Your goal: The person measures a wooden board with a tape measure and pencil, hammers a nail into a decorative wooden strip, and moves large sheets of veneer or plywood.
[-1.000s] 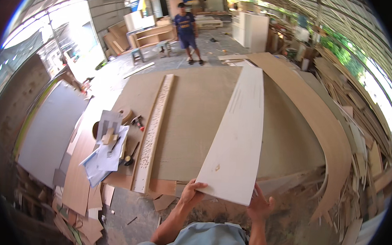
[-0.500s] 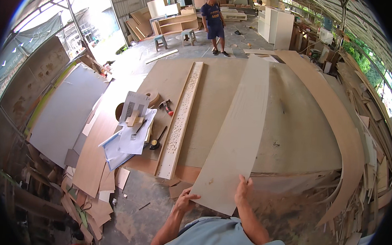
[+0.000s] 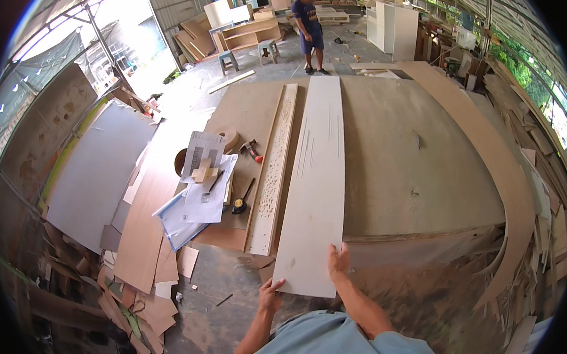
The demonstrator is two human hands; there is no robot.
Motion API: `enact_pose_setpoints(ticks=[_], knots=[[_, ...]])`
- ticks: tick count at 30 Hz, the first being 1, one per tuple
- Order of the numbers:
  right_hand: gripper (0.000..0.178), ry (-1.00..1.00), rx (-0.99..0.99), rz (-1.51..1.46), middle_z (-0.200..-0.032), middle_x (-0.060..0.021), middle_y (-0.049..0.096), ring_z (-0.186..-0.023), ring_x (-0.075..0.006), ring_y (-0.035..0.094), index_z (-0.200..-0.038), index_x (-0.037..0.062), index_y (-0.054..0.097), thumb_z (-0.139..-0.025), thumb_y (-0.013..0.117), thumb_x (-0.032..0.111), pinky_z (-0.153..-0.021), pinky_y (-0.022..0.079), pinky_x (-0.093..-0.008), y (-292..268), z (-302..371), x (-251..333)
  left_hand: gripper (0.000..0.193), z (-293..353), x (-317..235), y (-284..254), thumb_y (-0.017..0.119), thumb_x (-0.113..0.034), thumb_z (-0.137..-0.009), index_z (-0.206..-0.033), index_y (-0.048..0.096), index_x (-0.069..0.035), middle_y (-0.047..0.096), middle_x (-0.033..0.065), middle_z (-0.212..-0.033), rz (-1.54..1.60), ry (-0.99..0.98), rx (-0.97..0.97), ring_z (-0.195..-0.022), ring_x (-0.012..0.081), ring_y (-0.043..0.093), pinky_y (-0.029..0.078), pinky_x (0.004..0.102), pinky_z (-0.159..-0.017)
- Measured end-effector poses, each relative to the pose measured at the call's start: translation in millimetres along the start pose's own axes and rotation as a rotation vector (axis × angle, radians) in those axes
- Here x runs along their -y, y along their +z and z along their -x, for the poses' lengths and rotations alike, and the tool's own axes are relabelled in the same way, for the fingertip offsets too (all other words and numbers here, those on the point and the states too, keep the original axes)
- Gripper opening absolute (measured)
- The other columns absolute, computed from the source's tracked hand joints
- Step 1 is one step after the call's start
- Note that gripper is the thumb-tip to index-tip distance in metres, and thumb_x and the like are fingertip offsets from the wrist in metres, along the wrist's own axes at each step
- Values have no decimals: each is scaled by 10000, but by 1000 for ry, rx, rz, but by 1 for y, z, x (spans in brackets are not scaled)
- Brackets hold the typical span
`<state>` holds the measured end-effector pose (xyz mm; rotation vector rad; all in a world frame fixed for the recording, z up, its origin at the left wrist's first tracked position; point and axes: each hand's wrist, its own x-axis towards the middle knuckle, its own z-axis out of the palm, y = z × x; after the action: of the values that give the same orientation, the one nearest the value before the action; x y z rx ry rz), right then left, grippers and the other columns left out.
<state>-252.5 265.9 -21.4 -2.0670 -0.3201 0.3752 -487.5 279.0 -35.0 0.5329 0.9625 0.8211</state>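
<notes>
A long pale wooden board [image 3: 312,198] stretches away from me over the worktable [image 3: 419,165], its near end jutting past the table's front edge. My left hand [image 3: 269,295] grips its near left corner, thumb on top and the other fingers mostly hidden. On its right edge, close to the same end, my right hand [image 3: 338,263] is closed. Dark thin lines run along the board's far half. Just left of it, roughly parallel, lies a narrow strip [image 3: 272,176] speckled with holes or spots between raised wooden edges.
Left on the table are a hammer [image 3: 251,151], a tape measure [image 3: 239,205], papers [image 3: 206,202], wood blocks [image 3: 203,171] and a tape roll [image 3: 227,137]. A curved thin sheet [image 3: 489,162] hangs over the right side. Offcuts [image 3: 151,314] litter the left floor. Another person [image 3: 308,31] stands beyond the table.
The pale board has swung left and straightened, coming close beside the speckled strip. Both my hands still hold its near end. The other person's arm has shifted.
</notes>
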Motion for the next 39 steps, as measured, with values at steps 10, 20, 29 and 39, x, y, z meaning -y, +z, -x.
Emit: enact_pose_setpoints(ticks=[10, 20, 29, 39], knots=[[576, -287, -6, 230, -1115, -224, 465, -1064, -379, 490, -1245, -86, 456, -725, 617, 102, -894, 438, -439, 38, -17, 7, 183, -27, 5, -8, 607, -110, -898, -1012, 541, 16, 636, 148, -921, -126, -51, -5, -757, 271, 672, 611, 410, -650], [559, -351, 145, 721, -1163, -181, 458, -1096, -314, 468, -1238, -72, 469, -819, 582, 279, -943, 383, -420, 33, -29, 32, 234, -52, 5, -3, 538, -126, -933, -1101, 448, 11, 601, 194, -985, -117, -39, -56, -755, 333, 667, 609, 448, -646], [604, -441, 352, 557, -1269, -187, 419, -1174, -338, 442, -1334, -13, 416, -897, 519, 391, -997, 346, -476, -30, -58, 1, 618, -26, 33, -15, 343, -494, -950, -1304, 277, 9, 522, 245, -1117, 7, -27, -234, -886, 443, 615, 553, 528, -756], [335, 214, 12, -35, -847, -164, 629, -904, -266, 611, -987, -8, 655, -878, 573, 298, -788, 483, -383, -291, -128, -215, 512, -10, 145, -49, 425, -310, -902, -1239, 384, 73, 531, 259, -1151, -309, -616, -227, -1006, 436, 575, 504, 518, -848]])
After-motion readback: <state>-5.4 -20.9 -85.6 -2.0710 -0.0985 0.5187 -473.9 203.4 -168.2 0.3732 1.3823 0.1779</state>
